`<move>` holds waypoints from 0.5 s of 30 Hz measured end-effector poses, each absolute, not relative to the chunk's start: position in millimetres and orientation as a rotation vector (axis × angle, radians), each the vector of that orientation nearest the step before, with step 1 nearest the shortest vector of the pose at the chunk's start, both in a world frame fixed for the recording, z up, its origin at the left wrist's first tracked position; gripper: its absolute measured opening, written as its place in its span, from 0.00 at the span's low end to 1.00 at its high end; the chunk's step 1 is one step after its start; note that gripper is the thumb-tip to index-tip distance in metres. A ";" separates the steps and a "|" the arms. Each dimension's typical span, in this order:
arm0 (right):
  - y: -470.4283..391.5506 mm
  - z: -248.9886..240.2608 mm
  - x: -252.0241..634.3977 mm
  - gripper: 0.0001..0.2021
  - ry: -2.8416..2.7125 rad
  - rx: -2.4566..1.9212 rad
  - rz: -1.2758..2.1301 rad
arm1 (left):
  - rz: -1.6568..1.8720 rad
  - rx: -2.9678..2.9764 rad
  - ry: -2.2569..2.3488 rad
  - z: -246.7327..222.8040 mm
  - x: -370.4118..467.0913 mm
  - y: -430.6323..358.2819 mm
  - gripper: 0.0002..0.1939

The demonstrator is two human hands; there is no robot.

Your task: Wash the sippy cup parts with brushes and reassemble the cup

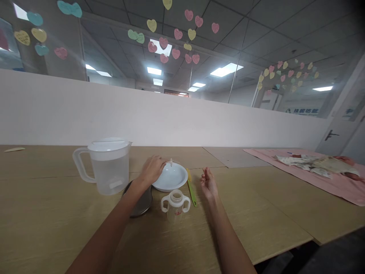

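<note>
My left hand (154, 168) reaches over the back left rim of a white bowl (171, 180), its fingers closed at a small translucent piece (171, 162) that looks like a bottle nipple. To the right of the bowl, my right hand (209, 183) is raised with the fingers curled together; whatever they may hold is too small to make out. In front of the bowl stands an upright baby bottle (175, 207) with two white handles and an uncapped mouth. A green and yellow brush (192, 192) lies between the bowl and my right hand. Under my left forearm is a partly covered metal tray (144, 203).
A lidded clear plastic pitcher (111, 171) stands at the left, its handle outward. On the far right a baby doll (327, 165) in light clothing lies on a pink cloth (296, 186). A low white wall (171, 121) runs behind the wooden table (256, 205).
</note>
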State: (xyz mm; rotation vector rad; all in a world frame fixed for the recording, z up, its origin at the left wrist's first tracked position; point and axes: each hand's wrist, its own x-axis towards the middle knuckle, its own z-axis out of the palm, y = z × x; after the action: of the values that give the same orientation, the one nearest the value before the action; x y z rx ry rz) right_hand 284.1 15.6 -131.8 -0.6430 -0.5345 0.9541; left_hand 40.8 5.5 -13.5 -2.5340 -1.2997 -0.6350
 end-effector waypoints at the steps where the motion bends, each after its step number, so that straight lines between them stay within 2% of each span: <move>1: 15.3 -131.4 283.8 0.09 -0.529 -0.628 0.964 | -0.640 -2.525 -1.292 -13.6 40.5 5.7 0.17; 6: 12.7 -127.5 279.5 0.10 -0.481 -0.518 1.062 | -0.618 -2.522 -1.278 -14.5 42.9 5.8 0.18; 15: 14.5 -128.1 280.8 0.09 -0.483 -0.560 1.034 | -0.655 -2.543 -1.219 -21.2 45.9 9.1 0.18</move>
State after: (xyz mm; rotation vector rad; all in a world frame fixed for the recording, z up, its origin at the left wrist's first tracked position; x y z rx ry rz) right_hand 280.8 14.5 -128.1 -0.5601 -0.4829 1.0342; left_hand 45.9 9.1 -21.2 -2.5429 -1.2192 -0.6552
